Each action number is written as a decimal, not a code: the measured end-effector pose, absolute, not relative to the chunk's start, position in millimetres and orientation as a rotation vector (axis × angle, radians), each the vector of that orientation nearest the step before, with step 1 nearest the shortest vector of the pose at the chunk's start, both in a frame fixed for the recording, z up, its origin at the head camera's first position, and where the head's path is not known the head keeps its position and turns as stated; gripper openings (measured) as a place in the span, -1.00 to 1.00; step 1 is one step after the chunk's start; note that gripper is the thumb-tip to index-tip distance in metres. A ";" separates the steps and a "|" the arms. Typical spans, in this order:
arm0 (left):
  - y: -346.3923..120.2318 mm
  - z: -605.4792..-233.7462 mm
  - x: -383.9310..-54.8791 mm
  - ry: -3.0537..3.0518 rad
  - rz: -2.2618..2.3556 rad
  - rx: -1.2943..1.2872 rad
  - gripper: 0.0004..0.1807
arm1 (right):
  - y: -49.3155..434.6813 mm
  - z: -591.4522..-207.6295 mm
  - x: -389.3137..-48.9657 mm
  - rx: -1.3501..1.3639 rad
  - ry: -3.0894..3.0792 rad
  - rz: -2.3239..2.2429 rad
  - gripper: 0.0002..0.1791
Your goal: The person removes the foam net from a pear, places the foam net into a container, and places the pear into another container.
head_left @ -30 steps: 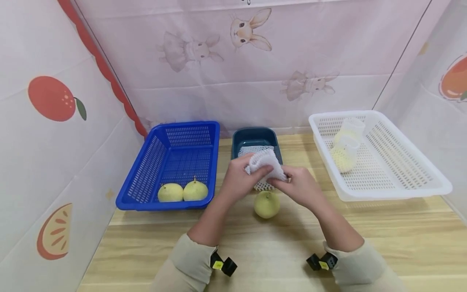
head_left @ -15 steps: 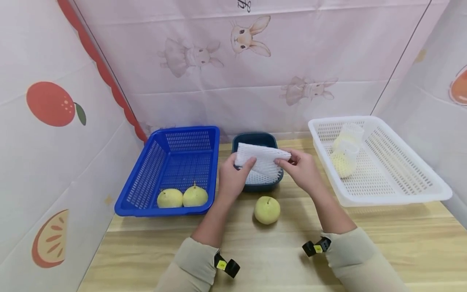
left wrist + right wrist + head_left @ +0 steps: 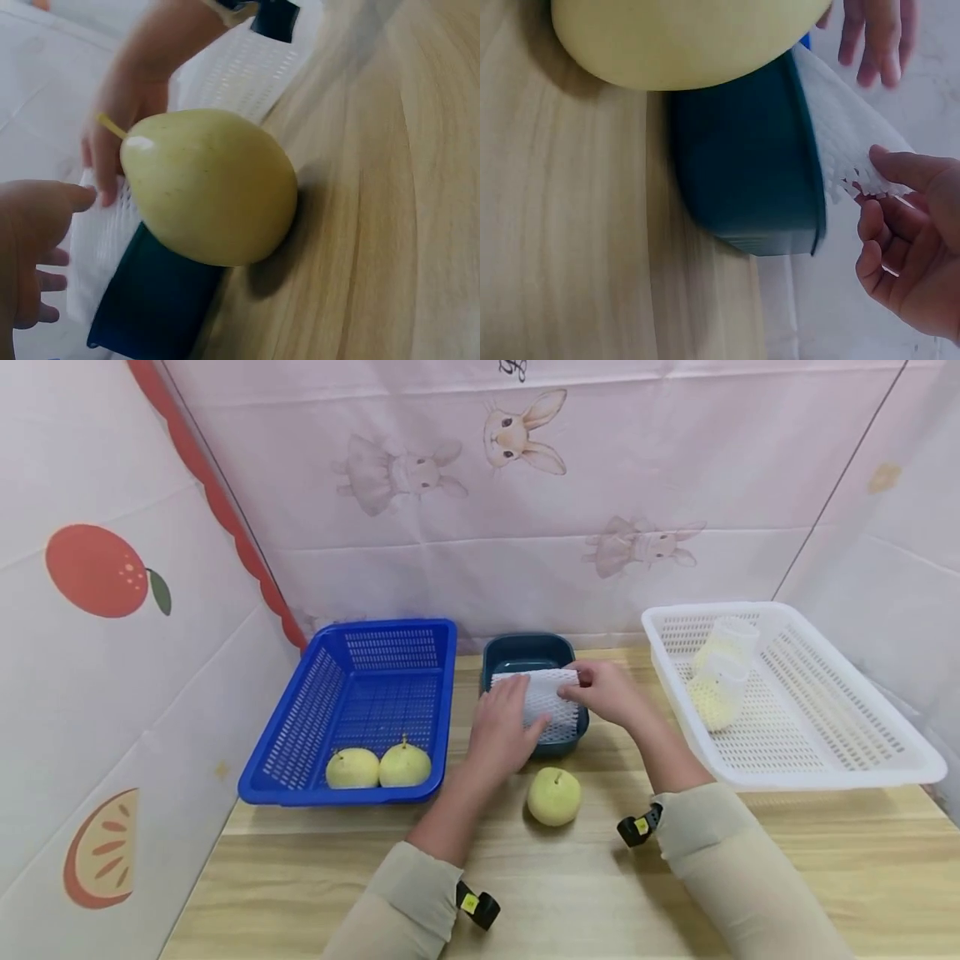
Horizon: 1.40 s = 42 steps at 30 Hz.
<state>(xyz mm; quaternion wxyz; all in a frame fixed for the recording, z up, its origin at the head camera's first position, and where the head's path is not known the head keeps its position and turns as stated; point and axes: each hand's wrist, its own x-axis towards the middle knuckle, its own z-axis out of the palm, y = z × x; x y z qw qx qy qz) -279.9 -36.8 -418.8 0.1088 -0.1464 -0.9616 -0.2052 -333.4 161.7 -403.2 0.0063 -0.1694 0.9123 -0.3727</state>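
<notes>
Five pears are in view. One bare pear (image 3: 554,797) stands alone on the counter (image 3: 570,893), just in front of a single dark teal tub (image 3: 558,749). White foam netting (image 3: 551,702) lies over the tub; how many sleeves make it up, I cannot tell. Both hands are at it. The right hand (image 3: 609,692) pinches one corner of the netting between thumb and fingers. The left hand (image 3: 506,727) is over its other side, fingers extended and gripping nothing; in the right wrist view those fingers are just beside the netting.

To the left, one blue basket (image 3: 345,796) holds two bare pears (image 3: 405,765), side by side at its near edge. To the right, one white basket (image 3: 825,779) holds two pears in net sleeves (image 3: 714,702), one behind the other. Two small black cameras (image 3: 478,906) are worn, one per wrist. Three rabbits (image 3: 522,433) are printed on the back cloth.
</notes>
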 end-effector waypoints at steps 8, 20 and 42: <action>-28.1 -433.2 -291.6 -3.084 -0.329 -0.451 -0.34 | 143.0 -420.5 -346.1 -0.592 2.947 -0.879 -0.61; -23.7 -441.0 -301.1 -3.285 -0.058 -0.480 -0.26 | 131.3 -428.5 -333.5 -1.100 3.391 -0.570 -0.74; -19.8 -444.5 -305.1 -3.238 -0.074 -0.462 -0.40 | 122.9 -436.6 -341.4 -0.589 2.932 -0.161 -0.74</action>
